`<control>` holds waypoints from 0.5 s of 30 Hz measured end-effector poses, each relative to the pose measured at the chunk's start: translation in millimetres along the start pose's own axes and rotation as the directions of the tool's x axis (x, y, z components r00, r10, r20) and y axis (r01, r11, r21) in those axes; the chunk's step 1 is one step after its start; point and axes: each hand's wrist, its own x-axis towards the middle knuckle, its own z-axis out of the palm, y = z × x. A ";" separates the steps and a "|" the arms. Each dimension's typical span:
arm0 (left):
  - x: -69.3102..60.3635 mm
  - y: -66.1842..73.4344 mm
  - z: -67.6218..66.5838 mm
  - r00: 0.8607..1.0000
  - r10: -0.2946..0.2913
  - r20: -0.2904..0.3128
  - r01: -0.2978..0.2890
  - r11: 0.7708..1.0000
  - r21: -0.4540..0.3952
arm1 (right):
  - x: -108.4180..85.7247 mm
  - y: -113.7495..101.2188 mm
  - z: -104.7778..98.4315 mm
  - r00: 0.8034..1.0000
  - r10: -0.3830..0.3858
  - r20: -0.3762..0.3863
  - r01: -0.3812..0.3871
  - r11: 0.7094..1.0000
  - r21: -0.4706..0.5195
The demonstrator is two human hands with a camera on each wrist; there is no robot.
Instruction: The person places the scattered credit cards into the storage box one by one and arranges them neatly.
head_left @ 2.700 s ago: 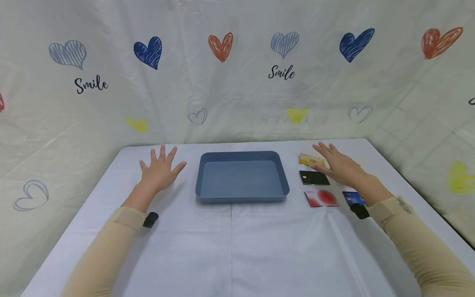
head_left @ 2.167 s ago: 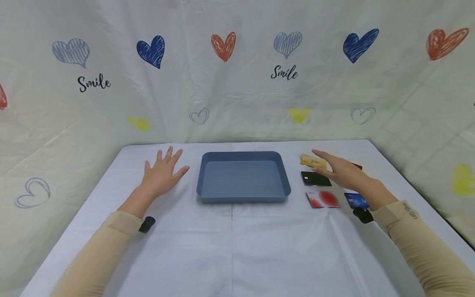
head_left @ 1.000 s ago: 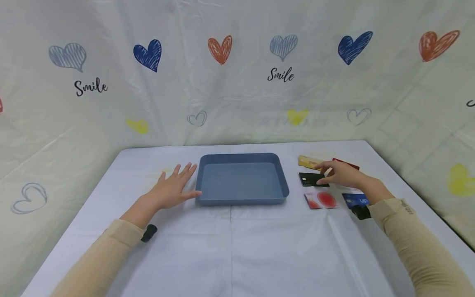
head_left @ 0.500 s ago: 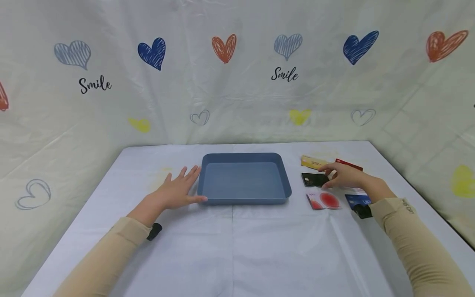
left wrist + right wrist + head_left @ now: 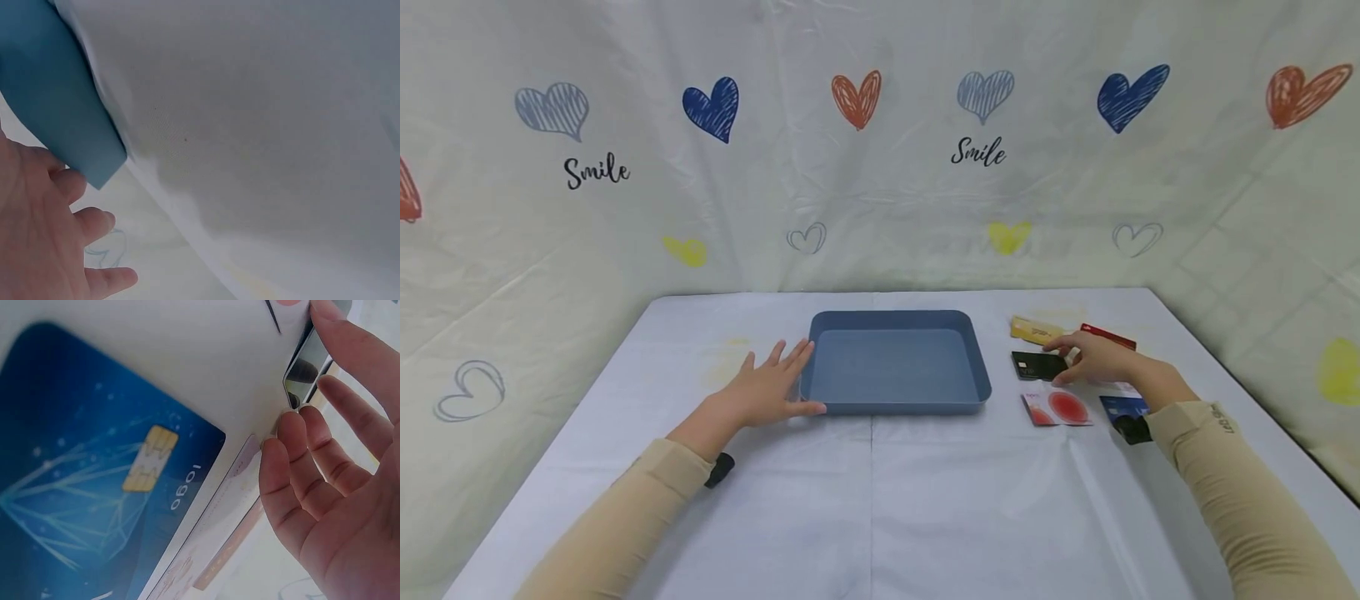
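Note:
My left hand is spread beside the blue-grey tray, with fingers along its left side and the thumb at its front left corner. The left wrist view shows that hand's fingertips against the tray's outer wall. My right hand bends its thumb and index finger over the right end of a black bank card, pinching it at opposite edges. In the right wrist view the black card lies between thumb and index finger; the other fingers curl loosely. The card's right end is hidden from the head view.
Around the right hand lie a yellow card, a dark red card, a red-and-white card and a blue card. A pale card is partly covered by the right wrist. White cloth covers the table.
From raised and spread, my right hand has come down to the black card and bent its fingers at it. My left hand has moved right and down to the tray's left side.

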 end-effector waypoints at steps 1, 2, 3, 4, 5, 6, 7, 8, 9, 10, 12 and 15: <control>-0.4 0.4 -0.1 1.000 -0.001 0.000 0.001 1.000 -0.001 | 0.7 0.3 0.2 1.000 0.002 0.000 -0.002 1.000 -0.002; -0.8 0.7 -0.3 1.000 -0.002 0.000 0.002 1.000 -0.003 | 1.3 0.6 0.3 1.000 0.003 0.002 -0.003 1.000 -0.002; -1.2 0.9 -0.4 1.000 -0.003 -0.001 0.003 1.000 -0.006 | 1.9 0.8 0.2 1.000 0.003 0.002 -0.003 1.000 -0.001; -1.6 1.1 -0.4 1.000 -0.004 -0.002 0.004 1.000 -0.007 | 2.5 0.9 0.1 1.000 0.003 0.004 -0.003 1.000 -0.001; -1.6 1.1 -0.3 1.000 -0.004 -0.004 0.004 1.000 -0.008 | 2.9 1.0 -0.1 1.000 0.005 0.007 -0.005 1.000 -0.001; -2.0 1.1 -0.4 1.000 -0.004 -0.005 0.004 1.000 -0.007 | 3.2 1.2 -0.4 1.000 0.007 0.009 -0.007 1.000 -0.001; -2.2 1.2 -0.3 1.000 -0.005 -0.005 0.005 1.000 -0.007 | 3.5 1.4 -0.6 1.000 0.009 0.012 -0.009 1.000 0.000; -2.1 1.0 -0.1 1.000 -0.005 -0.005 0.005 1.000 -0.006 | 3.5 1.5 -0.9 1.000 0.010 0.014 -0.010 1.000 0.000; -1.9 1.0 0.2 1.000 -0.006 -0.005 0.006 1.000 -0.004 | 3.5 1.4 -1.2 1.000 0.011 0.016 -0.011 1.000 0.002; -1.6 1.0 0.5 1.000 -0.007 -0.003 0.007 1.000 -0.004 | 3.3 1.5 -1.4 1.000 0.013 0.018 -0.013 1.000 0.001; -1.0 1.1 1.0 1.000 -0.008 -0.002 0.008 1.000 -0.005 | 2.8 1.5 -1.9 1.000 0.014 0.020 -0.014 1.000 0.002; -0.2 1.3 1.7 1.000 -0.008 -0.001 0.008 1.000 -0.013 | 2.0 1.5 -2.2 1.000 0.011 0.021 -0.011 1.000 0.003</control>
